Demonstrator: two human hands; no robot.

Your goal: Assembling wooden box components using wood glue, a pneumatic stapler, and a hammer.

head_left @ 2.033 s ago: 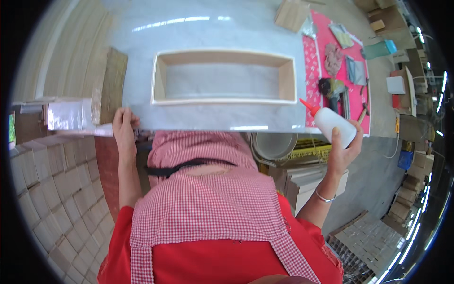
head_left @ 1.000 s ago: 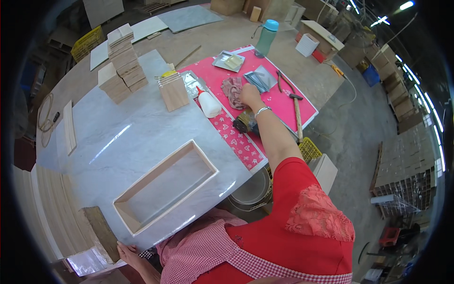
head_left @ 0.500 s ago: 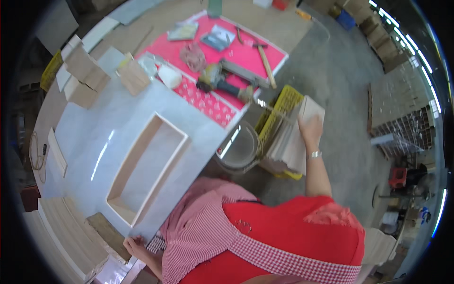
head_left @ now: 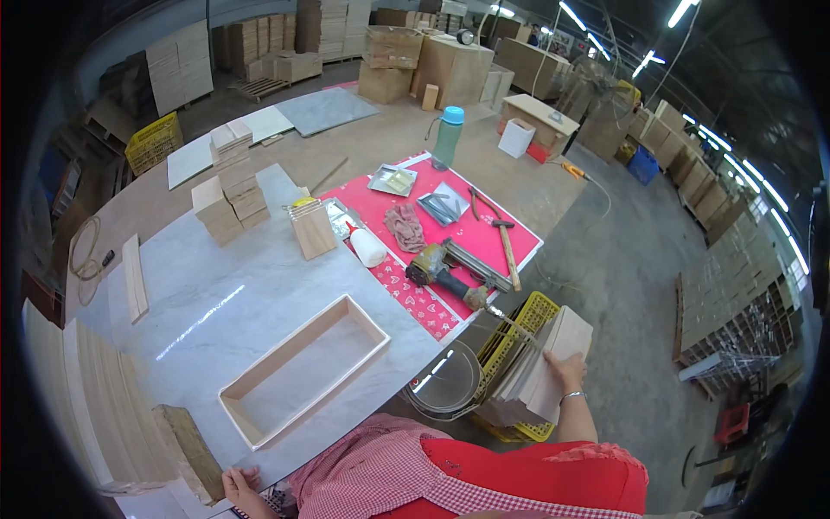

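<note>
My right hand reaches down at the right of the table, closed on the outermost of several thin wooden boards standing in a yellow plastic crate. My left hand is by the table's near edge, beside a rough wooden block; its fingers are loosely apart with nothing seen in them. Between the hands, an open rectangular wooden frame lies on the marbled tabletop. Beyond it, a nail gun rests on a pink sheet.
A clear round bucket sits between table and crate. A hammer, a white glue bottle, a cloth and a green water bottle stand or lie around the pink sheet. Stacked boards fill the near left; wooden blocks stand farther back.
The view has tilted up, bringing the far workshop into sight. My right hand stays at the boards in the crate, now at their edge; my left hand stays near the table's edge.
</note>
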